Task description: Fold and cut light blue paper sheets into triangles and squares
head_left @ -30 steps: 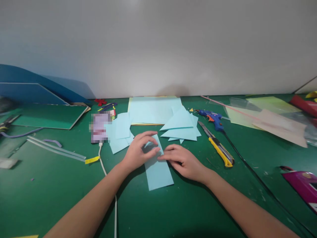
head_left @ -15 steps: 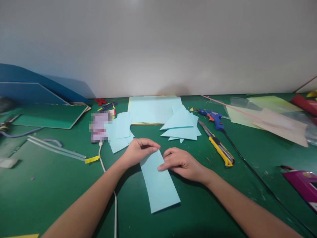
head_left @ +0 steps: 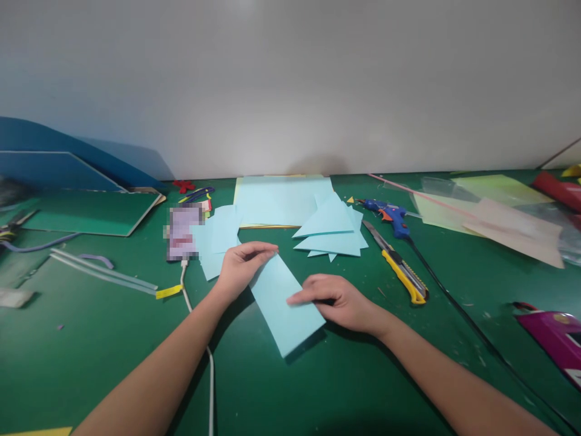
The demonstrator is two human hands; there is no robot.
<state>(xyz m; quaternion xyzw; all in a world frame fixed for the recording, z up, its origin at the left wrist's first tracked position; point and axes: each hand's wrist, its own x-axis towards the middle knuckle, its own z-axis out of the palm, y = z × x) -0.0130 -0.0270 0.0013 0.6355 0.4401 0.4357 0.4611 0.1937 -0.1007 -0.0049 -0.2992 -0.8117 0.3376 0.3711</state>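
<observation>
A light blue strip of paper (head_left: 282,303) slants across the middle of the green table, its near end slightly off the surface. My left hand (head_left: 240,266) pinches its far corner between thumb and fingers. At the right edge, my right hand (head_left: 338,300) grips the strip, index finger laid over the top and the thumb partly hidden below. Just beyond my left hand lie light blue paper pieces (head_left: 218,236). Folded light blue triangles (head_left: 329,227) are heaped past my right hand.
A yellow utility knife (head_left: 403,278) with its blade out lies right of the triangles, beside a blue glue gun (head_left: 390,215) with a black cord. A white cable (head_left: 211,375) runs under my left arm to a blurred phone (head_left: 184,233). Stacked paper sheets (head_left: 276,200) rest against the wall.
The strip has turned, and its near end has come up and away from me. My left hand has shifted slightly left and farther off, still pinching the corner.
</observation>
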